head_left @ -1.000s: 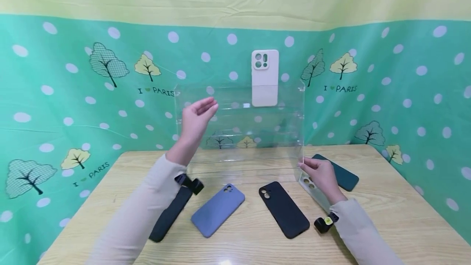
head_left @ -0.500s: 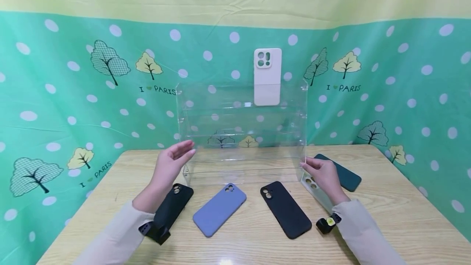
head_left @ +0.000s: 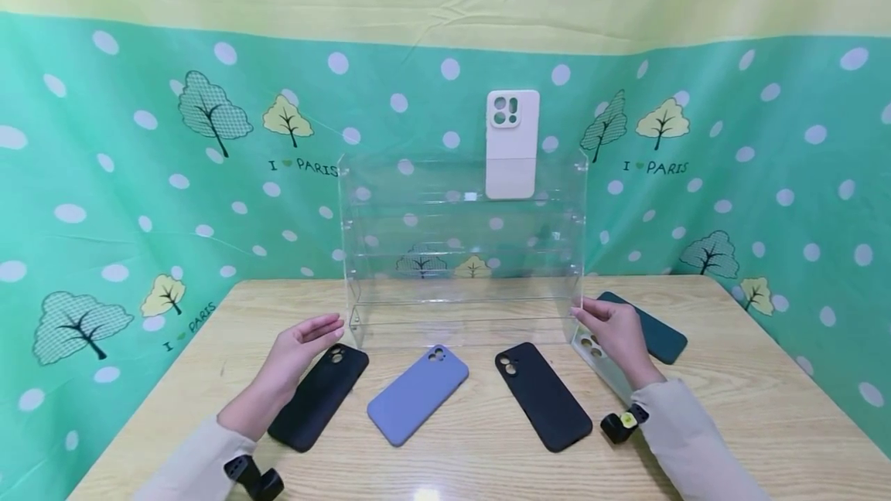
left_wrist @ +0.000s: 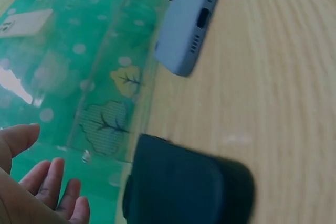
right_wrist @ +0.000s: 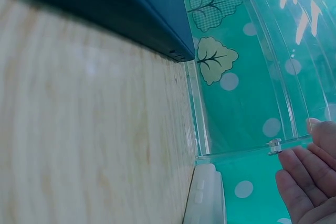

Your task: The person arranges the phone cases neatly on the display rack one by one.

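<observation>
A clear acrylic display stand (head_left: 462, 302) with several tiers stands at the back of the table. On its top tier a white phone case (head_left: 512, 141) leans upright. My right hand (head_left: 616, 335) holds the edge of the stand's right side panel; in the right wrist view the thumb and fingers (right_wrist: 302, 182) lie on either side of that edge. My left hand (head_left: 295, 350) is raised near the stand's left side, fingers extended and holding nothing. Below it lies a black phone case (head_left: 322, 399). A pale phone case (head_left: 600, 366) is partly hidden under my right hand.
A grey-blue phone case (head_left: 418, 397) and another black phone case (head_left: 543, 399) lie before the stand. To the right rests a dark green phone case (head_left: 664, 335). Behind the wooden table (head_left: 445, 462) hangs a patterned green cloth (head_left: 431, 118).
My left hand has come down from in front of the upper tiers to beside the stand's lower left, moving leftward. My right hand has stayed at the right panel.
</observation>
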The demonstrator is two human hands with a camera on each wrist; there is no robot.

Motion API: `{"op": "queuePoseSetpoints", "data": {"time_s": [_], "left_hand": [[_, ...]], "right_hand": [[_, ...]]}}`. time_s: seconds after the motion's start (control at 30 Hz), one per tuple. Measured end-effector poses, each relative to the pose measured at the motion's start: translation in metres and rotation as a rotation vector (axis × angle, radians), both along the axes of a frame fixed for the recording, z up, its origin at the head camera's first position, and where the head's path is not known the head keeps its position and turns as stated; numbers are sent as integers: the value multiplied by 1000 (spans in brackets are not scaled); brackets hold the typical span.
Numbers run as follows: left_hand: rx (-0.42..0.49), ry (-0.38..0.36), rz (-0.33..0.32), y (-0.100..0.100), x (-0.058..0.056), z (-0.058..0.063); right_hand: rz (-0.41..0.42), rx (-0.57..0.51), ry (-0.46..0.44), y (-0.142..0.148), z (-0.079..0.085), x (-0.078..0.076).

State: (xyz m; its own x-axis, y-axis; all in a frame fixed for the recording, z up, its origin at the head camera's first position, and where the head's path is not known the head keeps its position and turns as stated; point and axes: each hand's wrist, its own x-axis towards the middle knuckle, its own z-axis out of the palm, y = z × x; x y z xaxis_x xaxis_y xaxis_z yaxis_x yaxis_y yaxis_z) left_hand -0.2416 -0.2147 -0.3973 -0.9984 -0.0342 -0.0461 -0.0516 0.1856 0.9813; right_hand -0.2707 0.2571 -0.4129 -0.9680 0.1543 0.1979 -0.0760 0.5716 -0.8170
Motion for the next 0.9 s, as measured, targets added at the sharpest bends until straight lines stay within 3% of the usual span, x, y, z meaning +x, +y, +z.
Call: {"op": "queuePoseSetpoints", "data": {"time_s": [0.2, 0.47, 0.67, 0.9], "left_hand": [[-72, -23, 10, -8, 2, -16], [-178, -56, -62, -18, 4, -34], [-219, -19, -142, -25, -3, -42], [-299, 60, -186, -27, -8, -49]], "right_hand": [[1, -3, 2, 1, 1, 1], [2, -4, 1, 1, 2, 2], [1, -12, 2, 1, 2, 1], [7, -10, 2, 1, 1, 0]]}}
